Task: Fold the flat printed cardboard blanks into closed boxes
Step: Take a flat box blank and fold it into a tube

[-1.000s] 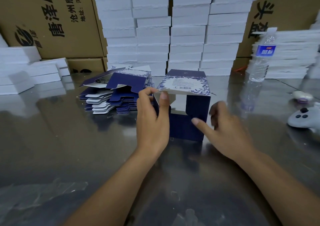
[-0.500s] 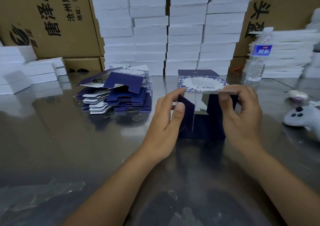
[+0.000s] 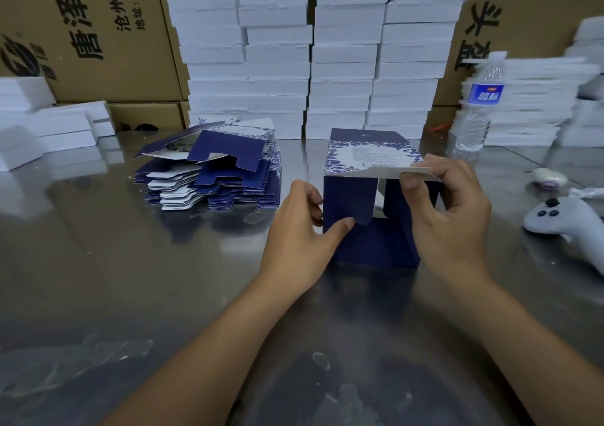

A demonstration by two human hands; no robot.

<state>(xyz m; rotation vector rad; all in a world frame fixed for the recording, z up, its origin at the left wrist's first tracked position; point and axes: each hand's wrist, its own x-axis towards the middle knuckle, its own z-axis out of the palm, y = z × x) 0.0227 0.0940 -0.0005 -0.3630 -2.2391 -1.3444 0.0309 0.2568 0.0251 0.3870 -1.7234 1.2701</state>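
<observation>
Blanks (image 3: 212,177) left of box (image 3: 369,246); bottle (image 3: 477,111) right.

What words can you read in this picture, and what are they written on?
"唐泽": big black characters, turned sideways, on the left brown carton.
"沧州唐" and "地址:": smaller print on the same carton; the rest is cut off.
"头盔": on the right brown carton, also sideways.
"蓝标": seemingly, on the blue label of the water bottle.
Fine print on the white top panel of the box: too small to read.
</observation>
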